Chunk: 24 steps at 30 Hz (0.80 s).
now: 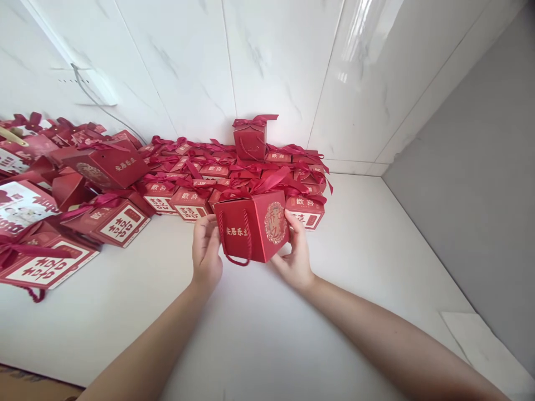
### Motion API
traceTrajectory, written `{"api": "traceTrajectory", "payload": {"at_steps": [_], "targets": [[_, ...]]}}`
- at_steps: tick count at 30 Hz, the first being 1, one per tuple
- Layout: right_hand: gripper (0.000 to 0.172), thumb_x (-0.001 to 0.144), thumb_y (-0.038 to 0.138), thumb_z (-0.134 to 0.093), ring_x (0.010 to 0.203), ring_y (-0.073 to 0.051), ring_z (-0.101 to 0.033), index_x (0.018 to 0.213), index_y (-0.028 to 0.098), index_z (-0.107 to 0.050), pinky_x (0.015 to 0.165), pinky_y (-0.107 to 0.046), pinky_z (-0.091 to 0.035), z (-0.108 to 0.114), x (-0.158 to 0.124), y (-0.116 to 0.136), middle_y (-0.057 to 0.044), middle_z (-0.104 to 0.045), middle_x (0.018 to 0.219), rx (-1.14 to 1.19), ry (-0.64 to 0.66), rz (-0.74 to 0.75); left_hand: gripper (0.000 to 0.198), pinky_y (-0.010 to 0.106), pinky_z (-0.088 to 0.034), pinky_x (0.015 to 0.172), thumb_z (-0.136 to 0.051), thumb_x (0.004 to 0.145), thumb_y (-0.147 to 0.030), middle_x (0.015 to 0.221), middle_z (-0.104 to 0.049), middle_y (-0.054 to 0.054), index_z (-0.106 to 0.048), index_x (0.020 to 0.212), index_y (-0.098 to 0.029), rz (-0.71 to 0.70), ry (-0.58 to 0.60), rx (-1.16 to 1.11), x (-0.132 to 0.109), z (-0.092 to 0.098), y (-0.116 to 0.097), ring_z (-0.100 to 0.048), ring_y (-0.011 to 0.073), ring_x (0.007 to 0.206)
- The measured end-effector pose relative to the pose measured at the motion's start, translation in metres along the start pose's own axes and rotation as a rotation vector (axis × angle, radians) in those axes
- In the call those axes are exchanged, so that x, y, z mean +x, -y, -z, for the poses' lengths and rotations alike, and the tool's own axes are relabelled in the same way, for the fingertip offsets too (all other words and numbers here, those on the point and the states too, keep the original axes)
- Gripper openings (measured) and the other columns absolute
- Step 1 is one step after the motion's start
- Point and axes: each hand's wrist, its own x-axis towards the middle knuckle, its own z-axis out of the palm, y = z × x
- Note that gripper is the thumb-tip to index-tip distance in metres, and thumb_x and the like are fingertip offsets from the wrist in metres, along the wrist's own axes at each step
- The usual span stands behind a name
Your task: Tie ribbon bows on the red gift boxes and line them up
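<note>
Between my two hands is a red gift box [254,228] with gold lettering, a round gold emblem, a rope handle on the near side and a ribbon bow on top. My left hand [207,253] grips its left side, the fingers partly hidden behind it. On the right, my right hand [296,253] holds the box with fingers along its side and the thumb near the bottom edge. The box is tilted and raised in front of rows of similar gift boxes [190,203]. One more red box [249,140] stands on top of those rows at the back.
At the left, more red boxes [121,223] and a tilted box [111,167] crowd the white table [259,340]. A cable [104,108] runs down the tiled wall [276,61] behind them. A grey surface [472,167] borders the table on the right.
</note>
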Motion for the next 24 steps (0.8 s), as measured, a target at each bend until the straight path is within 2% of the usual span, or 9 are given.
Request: {"api": "traceTrajectory", "payload": {"at_steps": [3,6,9,11,13,16,20,24], "targets": [[0.083,0.082,0.028,-0.072,0.129,-0.031,-0.05,0.151,0.029,-0.026,0.102,-0.048,-0.05,-0.001,-0.001,0.002,-0.015,-0.044,0.142,-0.034,-0.059,0.012,0.037,0.032,-0.054,0.085,-0.052,0.094,-0.055,0.114,-0.068,0.006,-0.061,0.117,-0.027,0.026,0.014,-0.109,-0.002,-0.001,-0.001,-0.065,0.0215,0.105],[0.077,0.083,0.026,-0.069,0.121,-0.03,-0.052,0.15,0.028,-0.029,0.091,-0.045,-0.054,0.001,0.001,0.007,-0.015,-0.046,0.135,-0.074,-0.082,0.043,0.06,0.04,-0.05,0.098,-0.047,0.089,-0.069,0.134,-0.06,0.008,-0.056,0.132,-0.029,0.052,0.152,-0.134,-0.006,-0.001,0.002,-0.056,0.0276,0.125],[0.07,0.083,0.023,-0.067,0.108,-0.028,-0.055,0.146,0.029,-0.036,0.081,-0.042,-0.055,0.003,0.004,0.011,-0.012,-0.051,0.122,-0.142,-0.093,0.105,0.077,0.044,-0.043,0.107,-0.053,0.082,-0.075,0.144,-0.053,0.01,-0.051,0.141,-0.026,0.089,0.319,-0.079,-0.007,0.003,0.009,-0.044,0.0336,0.137],[0.068,0.083,0.022,-0.067,0.1,-0.025,-0.055,0.144,0.029,-0.038,0.077,-0.04,-0.054,0.004,0.005,0.013,-0.01,-0.052,0.115,-0.172,-0.086,0.137,0.08,0.046,-0.041,0.109,-0.054,0.081,-0.075,0.143,-0.054,0.013,-0.05,0.141,-0.024,0.102,0.41,-0.055,-0.006,0.007,0.013,-0.041,0.0366,0.139],[0.067,0.084,0.021,-0.066,0.097,-0.024,-0.054,0.144,0.029,-0.038,0.075,-0.039,-0.054,0.004,0.005,0.013,-0.009,-0.052,0.113,-0.178,-0.072,0.144,0.078,0.048,-0.04,0.11,-0.052,0.083,-0.074,0.142,-0.055,0.014,-0.051,0.14,-0.021,0.097,0.449,-0.037,-0.004,0.01,0.016,-0.041,0.0379,0.139],[0.067,0.084,0.02,-0.066,0.1,-0.025,-0.053,0.144,0.028,-0.038,0.075,-0.038,-0.054,0.003,0.005,0.01,-0.01,-0.051,0.116,-0.172,-0.061,0.137,0.073,0.049,-0.038,0.112,-0.053,0.086,-0.069,0.143,-0.053,0.015,-0.052,0.139,-0.019,0.085,0.432,-0.017,-0.001,0.011,0.016,-0.041,0.0376,0.139],[0.063,0.085,0.019,-0.065,0.108,-0.025,-0.052,0.141,0.028,-0.039,0.076,-0.038,-0.054,0.003,0.007,0.007,-0.011,-0.049,0.124,-0.137,-0.035,0.099,0.065,0.048,-0.037,0.113,-0.062,0.087,-0.052,0.144,-0.053,0.013,-0.048,0.143,-0.021,0.107,0.33,-0.006,-0.001,0.008,0.015,-0.046,0.0346,0.136],[0.063,0.085,0.023,-0.067,0.095,-0.02,-0.056,0.14,0.03,-0.038,0.069,-0.034,-0.054,0.0,0.005,0.008,-0.011,-0.044,0.129,-0.014,-0.011,0.032,0.063,0.05,-0.047,0.104,-0.059,0.085,-0.055,0.133,-0.063,0.012,-0.053,0.137,-0.02,0.24,0.185,-0.107,0.001,0.001,0.009,-0.054,0.0352,0.127]]}}
